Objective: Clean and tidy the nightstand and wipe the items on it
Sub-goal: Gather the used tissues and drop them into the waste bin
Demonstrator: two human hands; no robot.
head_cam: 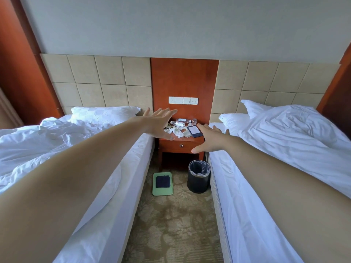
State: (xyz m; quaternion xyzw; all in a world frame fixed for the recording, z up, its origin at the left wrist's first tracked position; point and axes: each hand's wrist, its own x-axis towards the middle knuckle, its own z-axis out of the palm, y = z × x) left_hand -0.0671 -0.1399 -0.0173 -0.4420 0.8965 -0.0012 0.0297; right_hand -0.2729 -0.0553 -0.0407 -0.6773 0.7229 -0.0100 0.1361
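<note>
A small red-brown nightstand (181, 146) with one drawer stands between two beds, far ahead of me. On its top lie clear plastic bottles (179, 122) on their sides, crumpled white tissues (176, 132) and a dark tablet (194, 131) with a white screen. My left hand (161, 123) is stretched out with straight, spread fingers in front of the nightstand's left side. My right hand (209, 138) is stretched out the same way in front of its right side. Both hands hold nothing.
A black bin (198, 176) with a liner stands on the carpet below the nightstand's right side. Left of it lies a green tray (162, 192) with a folded dark cloth (163, 182). Beds with white sheets flank the narrow aisle. Wall switches (183, 100) sit above the nightstand.
</note>
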